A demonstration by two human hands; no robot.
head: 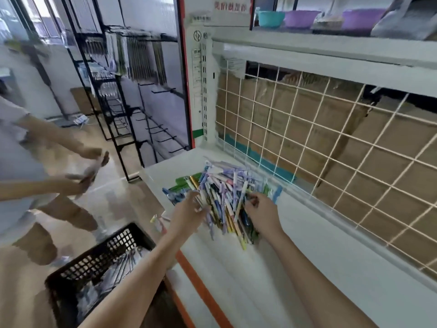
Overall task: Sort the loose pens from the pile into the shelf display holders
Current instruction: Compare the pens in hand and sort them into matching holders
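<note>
White-painted metal forms the shelf (272, 268) on which the pile of pens (224, 197) lies, a loose heap of lilac, blue, yellow and green barrels that fans out from the centre of the view towards one o'clock. It is dumped flat here, probably so that both hands can rake through it and pick out matching kinds. The left hand (189, 210) comes in at about eight o'clock of the heap, its fingers down on the near-left edge and bent among a few pens; motion blur hides whether they pinch one, so I cannot tell if that hand holds anything. The right hand (261, 213) sits at about four o'clock of the heap, its fingertips curled into the pens at the right edge; again I cannot tell whether it grips one or only touches them. The bulk of the pile lies between the two hands and beyond them, so most pens are ahead of the fingertips, not under the palms.

Behind the shelf a wire grid (331, 138) backs onto cardboard. A black crate (94, 263) stands on the floor at seven o'clock. At nine o'clock another person (35, 185) handles something blurred. No display holders are plainly visible near the pile.
</note>
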